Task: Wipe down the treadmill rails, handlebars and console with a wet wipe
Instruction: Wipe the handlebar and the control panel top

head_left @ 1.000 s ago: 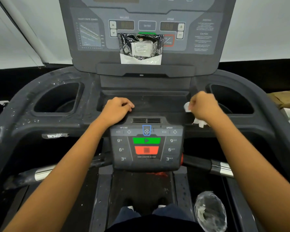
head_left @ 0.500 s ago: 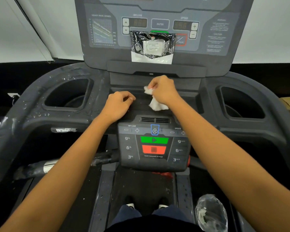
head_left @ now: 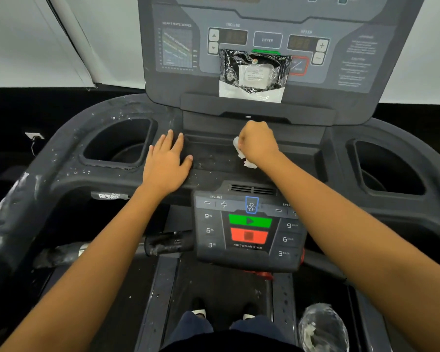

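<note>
Far left: a white-flecked cup holder (head_left: 117, 146) sunk in the dark deck, and below it a scuffed handlebar (head_left: 163, 243). Next, the left hand (head_left: 167, 165), palm down on the left rim of the centre tray (head_left: 214, 161); fingers (head_left: 169, 141) straight and a little apart, thumb spread toward the right, gripping nothing. Up on the console (head_left: 178, 80), leaning against the display, a crinkled wipe packet (head_left: 254, 74). Just right of centre, the right hand (head_left: 258, 146), knuckles up, fingers curled tight into a fist around the wet wipe (head_left: 240, 153). White crumpled wipe bunched in that grip, poking out at the fist's left and lower side, pressed onto the tray floor. Fingertips of that hand hidden under the fist. Hands apart, bare tray between. Below, the control panel (head_left: 249, 229) with green and red buttons, its right edge covered by the right forearm. Farther right, a second cup holder (head_left: 389, 168); bottom right, a clear plastic bag (head_left: 323, 326) beside the belt.
</note>
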Action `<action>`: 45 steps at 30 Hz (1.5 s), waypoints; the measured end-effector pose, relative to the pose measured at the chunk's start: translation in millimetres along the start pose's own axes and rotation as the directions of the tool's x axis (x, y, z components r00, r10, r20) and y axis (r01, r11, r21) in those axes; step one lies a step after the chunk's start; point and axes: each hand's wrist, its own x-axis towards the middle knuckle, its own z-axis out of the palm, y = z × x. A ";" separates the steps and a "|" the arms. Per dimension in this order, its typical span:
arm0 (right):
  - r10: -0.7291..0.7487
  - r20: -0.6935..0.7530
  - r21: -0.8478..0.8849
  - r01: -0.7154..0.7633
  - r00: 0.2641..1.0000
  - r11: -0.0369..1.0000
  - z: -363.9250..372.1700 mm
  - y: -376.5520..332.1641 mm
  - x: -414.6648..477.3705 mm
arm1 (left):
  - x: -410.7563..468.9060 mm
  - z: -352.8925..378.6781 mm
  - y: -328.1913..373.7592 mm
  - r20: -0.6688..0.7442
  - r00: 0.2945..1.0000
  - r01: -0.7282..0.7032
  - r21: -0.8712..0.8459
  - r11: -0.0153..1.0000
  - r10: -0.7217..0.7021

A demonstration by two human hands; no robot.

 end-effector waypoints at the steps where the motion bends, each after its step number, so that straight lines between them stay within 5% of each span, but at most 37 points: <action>1: -0.004 -0.008 0.012 0.004 1.000 1.000 5.9 -7.0 -1.7 | 0.2 0.1 -1.3 0.016 1.000 0.012 -0.017 1.000 -0.011; 6: -0.269 0.299 0.102 0.249 0.916 0.963 24.3 -36.9 -24.7 | -0.3 -0.3 -4.6 0.035 0.999 0.012 -0.063 0.998 -0.010; 8: -0.267 0.334 0.085 0.253 0.904 0.964 20.3 -36.8 -12.2 | -1.3 -2.2 -6.1 0.037 0.999 -0.002 -0.081 0.997 0.005; 14: -0.146 0.089 0.073 0.139 0.985 0.988 27.1 -52.2 12.3 | -8.9 -8.7 -21.0 0.053 0.999 0.000 -0.144 0.990 0.008; 22: -0.343 0.292 0.151 0.311 0.893 0.938 38.5 -68.8 -16.4 | -7.9 -2.0 -29.4 0.033 0.998 -0.039 -0.189 0.981 0.046; 31: -0.180 -0.060 0.053 0.183 0.982 0.982 54.7 -100.7 2.7 | -7.9 -2.7 -30.5 0.030 0.998 -0.047 -0.188 0.981 0.054; 38: -0.308 0.263 0.109 0.289 0.915 0.951 50.8 -84.3 -9.4 | -9.6 -0.7 -29.9 0.001 0.999 -0.042 -0.217 0.975 0.043; 45: -0.216 -0.034 0.039 0.217 0.976 0.975 53.8 -94.3 4.3 | -11.5 -1.5 -31.3 0.003 0.999 -0.044 -0.253 0.967 0.047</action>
